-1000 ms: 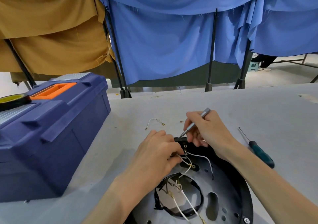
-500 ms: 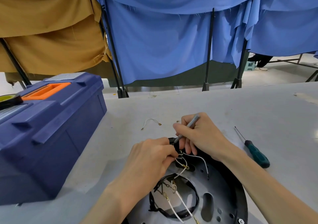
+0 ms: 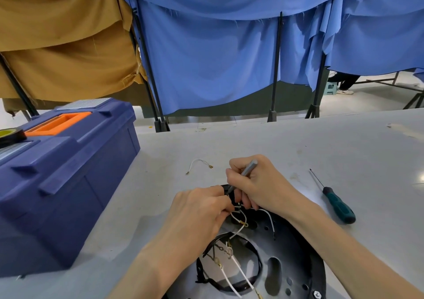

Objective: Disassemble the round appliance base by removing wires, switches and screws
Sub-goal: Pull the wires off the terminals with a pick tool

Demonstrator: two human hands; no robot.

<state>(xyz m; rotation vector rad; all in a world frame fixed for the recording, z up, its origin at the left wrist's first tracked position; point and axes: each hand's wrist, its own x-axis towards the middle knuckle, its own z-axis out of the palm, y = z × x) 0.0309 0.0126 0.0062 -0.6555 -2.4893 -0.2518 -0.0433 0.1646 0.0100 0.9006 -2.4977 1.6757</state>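
The round base [image 3: 296, 252] lies flat on the table [image 3: 298, 142] at the near edge, white wires [image 3: 238, 218] looping over its plate. At its far rim the left hand [image 3: 197, 213] pinches the wires with curled fingers, while the right hand [image 3: 259, 184] grips a thin silver screwdriver [image 3: 249, 169] like a pen, tip down beside them. A green screwdriver [image 3: 338, 205] lies to the right, a loose wire [image 3: 199, 162] just beyond the hands, and a blue toolbox [image 3: 68, 172] to the left.

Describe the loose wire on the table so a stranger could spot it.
Start at the big blue toolbox on the left of the grey table. Right of it, beyond the round black base, lies a short white wire. Unlike the base's wires, it lies free and curved, with a brass terminal at each end.
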